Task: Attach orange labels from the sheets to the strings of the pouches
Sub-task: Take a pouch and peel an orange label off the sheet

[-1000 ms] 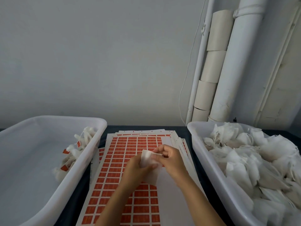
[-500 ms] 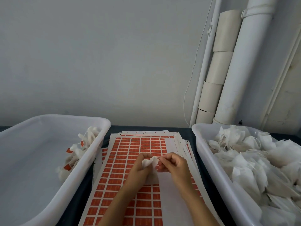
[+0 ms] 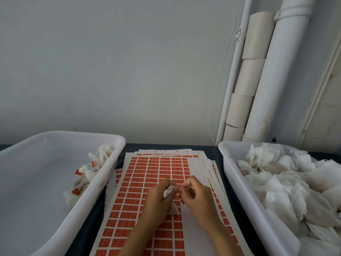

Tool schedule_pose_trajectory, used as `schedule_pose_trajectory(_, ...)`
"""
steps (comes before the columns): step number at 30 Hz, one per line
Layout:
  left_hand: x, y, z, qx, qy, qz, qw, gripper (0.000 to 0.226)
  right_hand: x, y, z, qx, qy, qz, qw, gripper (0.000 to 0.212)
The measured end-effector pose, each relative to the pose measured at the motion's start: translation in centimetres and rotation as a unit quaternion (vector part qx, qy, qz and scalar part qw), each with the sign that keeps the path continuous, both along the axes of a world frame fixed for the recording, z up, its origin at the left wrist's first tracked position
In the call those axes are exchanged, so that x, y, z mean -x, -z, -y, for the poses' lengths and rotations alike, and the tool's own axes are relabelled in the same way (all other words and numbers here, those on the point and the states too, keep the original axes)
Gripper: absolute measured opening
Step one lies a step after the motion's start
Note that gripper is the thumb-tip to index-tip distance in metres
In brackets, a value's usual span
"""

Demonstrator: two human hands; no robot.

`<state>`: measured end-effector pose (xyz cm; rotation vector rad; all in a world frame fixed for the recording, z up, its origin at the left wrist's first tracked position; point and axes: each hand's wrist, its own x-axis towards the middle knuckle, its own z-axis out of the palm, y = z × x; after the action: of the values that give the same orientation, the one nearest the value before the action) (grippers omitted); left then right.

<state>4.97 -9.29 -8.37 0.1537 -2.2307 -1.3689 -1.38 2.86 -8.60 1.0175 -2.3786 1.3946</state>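
Fingers of left hand now bunch pouch, flat a second ago; right hand pinches shut beside it, likely on string, too thin to confirm. Both over label sheet. Judgement: string being freed, label pick next.

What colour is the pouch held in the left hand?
White; the pouch shows in the head view, gripped in the left hand.

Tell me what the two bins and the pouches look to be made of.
Left bin and right bin: likely translucent white plastic, with smooth, rounded, moulded rims. Pouches: thin white fabric or filter paper, probably non-woven; matte, crumpled, slightly see-through.
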Motion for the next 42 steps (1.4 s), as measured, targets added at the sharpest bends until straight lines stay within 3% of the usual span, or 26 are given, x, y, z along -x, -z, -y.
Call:
schedule_pose_trajectory(4, 0.2, 0.0, -0.3, 0.029, -0.042, -0.015, 0.999, 0.015, -0.1, -0.1, 0.3, -0.026, 0.039, -0.039, 0.998, 0.021)
schedule_pose_trajectory(10, 0.5, 0.0, -0.3, -0.053, -0.130, 0.004, 0.990, 0.011, 0.0, -0.4, -0.1, -0.009, 0.108, -0.015, 0.994, 0.030)
schedule_pose_trajectory(18, 0.3, -0.1, -0.2, -0.083, -0.117, 0.033, 0.989, 0.011, 0.2, -0.4, -0.3, 0.008, 0.151, 0.037, 0.988, 0.022)
schedule_pose_trajectory(21, -0.3, -0.9, 0.2, -0.167, -0.049, 0.052, 0.983, 0.025, -0.1, -0.4, 0.0, 0.032, 0.140, 0.053, 0.988, 0.023)
schedule_pose_trajectory(25, -1.6, -2.1, 0.9, -0.356, 0.155, 0.127, 0.913, 0.037, -0.6, -0.2, 0.3, 0.051, 0.089, 0.072, 0.992, 0.024)
schedule_pose_trajectory(28, -1.9, -2.1, 1.4, -0.451, 0.160, 0.109, 0.871, 0.040, -0.8, -0.3, 0.3, 0.057, 0.064, 0.074, 0.994, 0.023)
schedule_pose_trajectory(36, -2.1, -2.1, 1.9, -0.375, 0.205, 0.047, 0.903, 0.035, -1.1, -0.2, 0.3, 0.004, 0.023, 0.068, 0.997, 0.017)
schedule_pose_trajectory(42, -1.8, -1.6, 1.6, -0.233, 0.115, 0.014, 0.965, 0.023, -1.3, -0.6, 0.0, -0.030, 0.003, 0.023, 0.999, 0.002)
